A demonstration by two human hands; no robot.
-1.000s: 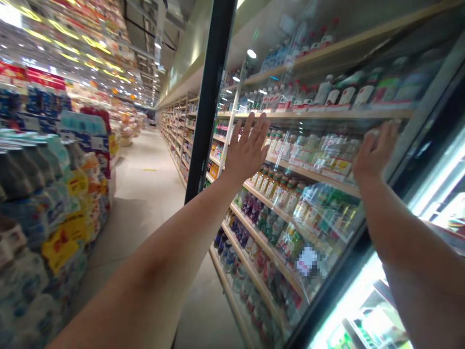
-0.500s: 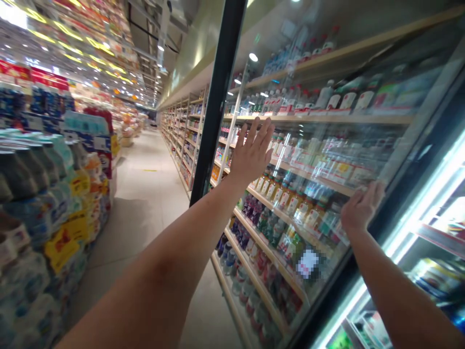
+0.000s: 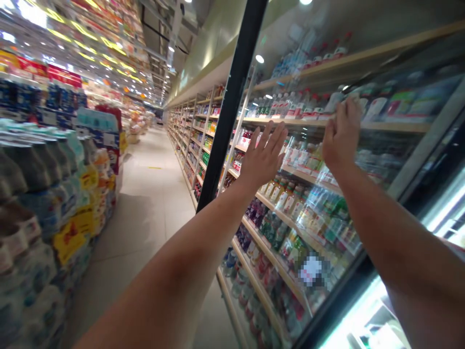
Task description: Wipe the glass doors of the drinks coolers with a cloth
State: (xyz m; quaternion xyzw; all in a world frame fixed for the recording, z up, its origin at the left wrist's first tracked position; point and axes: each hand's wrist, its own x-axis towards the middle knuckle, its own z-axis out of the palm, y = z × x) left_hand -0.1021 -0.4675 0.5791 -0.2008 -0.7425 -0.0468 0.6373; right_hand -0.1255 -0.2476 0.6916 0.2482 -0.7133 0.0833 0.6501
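A glass cooler door [image 3: 363,63] with a black frame [image 3: 232,102] swings out in front of me, mirroring shelves of bottled drinks. My left hand [image 3: 263,155] lies flat on the glass near the black edge, fingers spread and empty. My right hand [image 3: 341,133] presses the glass higher up and to the right, fingers stretched upward, also holding nothing. Behind the door's lower right the lit cooler interior [image 3: 366,310] shows.
A long supermarket aisle [image 3: 152,184] runs ahead, with wooden shelves of drinks [image 3: 196,140] along its right side. Stacked packs of bottled water with yellow labels [image 3: 47,203] stand close on the left. More displays fill the far end.
My right hand dropped low on the glass, then rose and shifted left to a spot near the upper shelf reflection. The left hand stayed flat as the door's edge moved rightward.
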